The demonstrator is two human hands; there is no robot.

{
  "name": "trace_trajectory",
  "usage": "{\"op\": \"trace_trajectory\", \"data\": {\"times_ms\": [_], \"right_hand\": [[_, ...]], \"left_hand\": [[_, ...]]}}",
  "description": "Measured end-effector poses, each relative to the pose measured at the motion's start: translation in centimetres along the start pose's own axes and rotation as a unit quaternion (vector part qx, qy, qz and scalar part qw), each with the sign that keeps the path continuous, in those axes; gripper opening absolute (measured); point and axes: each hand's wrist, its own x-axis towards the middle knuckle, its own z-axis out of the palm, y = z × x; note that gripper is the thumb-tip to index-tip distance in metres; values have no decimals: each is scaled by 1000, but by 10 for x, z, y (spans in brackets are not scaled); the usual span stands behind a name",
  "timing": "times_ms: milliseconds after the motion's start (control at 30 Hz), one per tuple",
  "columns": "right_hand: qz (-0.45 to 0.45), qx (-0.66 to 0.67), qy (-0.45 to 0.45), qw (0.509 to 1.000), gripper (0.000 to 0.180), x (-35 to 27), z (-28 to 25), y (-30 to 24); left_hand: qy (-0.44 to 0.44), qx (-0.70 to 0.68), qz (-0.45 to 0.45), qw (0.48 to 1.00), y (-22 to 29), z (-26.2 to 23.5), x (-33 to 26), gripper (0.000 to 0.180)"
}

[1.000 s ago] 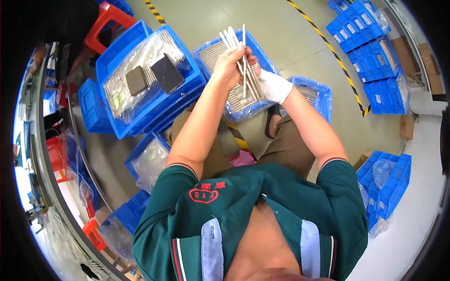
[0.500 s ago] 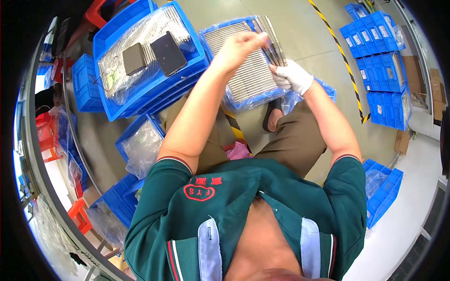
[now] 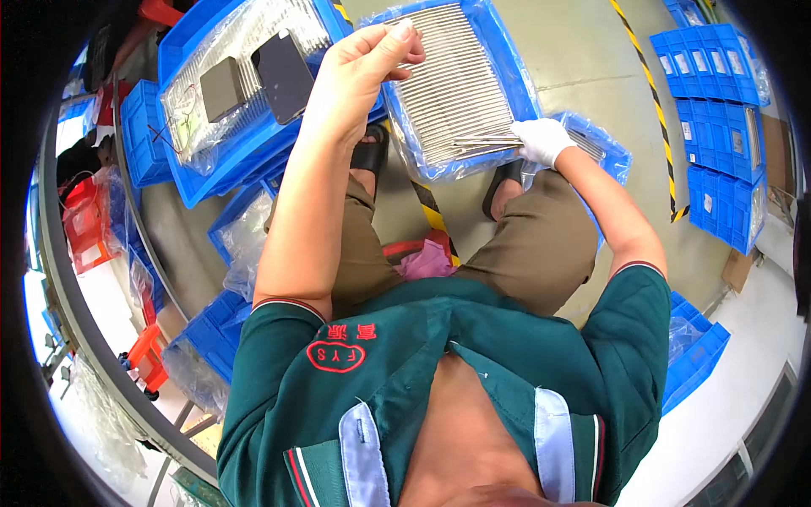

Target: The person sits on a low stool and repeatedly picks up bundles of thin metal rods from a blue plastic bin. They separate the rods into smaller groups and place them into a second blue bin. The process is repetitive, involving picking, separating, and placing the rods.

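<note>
My right hand (image 3: pixel 542 140), in a white glove, is closed on the ends of a few thin metal rods (image 3: pixel 486 142). These rods lie low, across the near end of a plastic-lined blue bin (image 3: pixel 522 78). Rows of similar silvery rods (image 3: pixel 452 93) fill that bin side by side. Bare and raised, my left hand (image 3: pixel 376 55) is over the bin's left side, fingers curled and thumb pressed toward the index finger. Whatever is in that pinch, if anything, I cannot make out.
At left, stacked blue crates (image 3: pixel 241 139) hold bagged rods, with a black phone-like slab (image 3: pixel 283 76) and a dark box (image 3: pixel 222 89) on top. Another blue bin (image 3: pixel 615 160) stands beside my right knee. Labelled blue bins (image 3: pixel 718 127) are piled at right, past striped floor tape (image 3: pixel 663 127).
My right hand has lowered the fanned, upright rods so they lie across the bin's near end. My left hand has moved away from them, to the left and up. The view has shifted slightly.
</note>
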Motion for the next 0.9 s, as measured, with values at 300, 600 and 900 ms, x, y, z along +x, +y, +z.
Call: {"op": "trace_trajectory", "data": {"times_ms": [300, 600, 900], "right_hand": [[-42, 58, -51, 996, 46, 27, -15, -3], [-47, 90, 2, 995, 50, 37, 10, 7], [-142, 48, 109, 983, 28, 49, 31, -18]], "left_hand": [[-30, 16, -23, 999, -2, 5, 1, 29], [-47, 13, -41, 998, -1, 12, -3, 31], [-57, 24, -51, 997, -1, 18, -6, 30]]}}
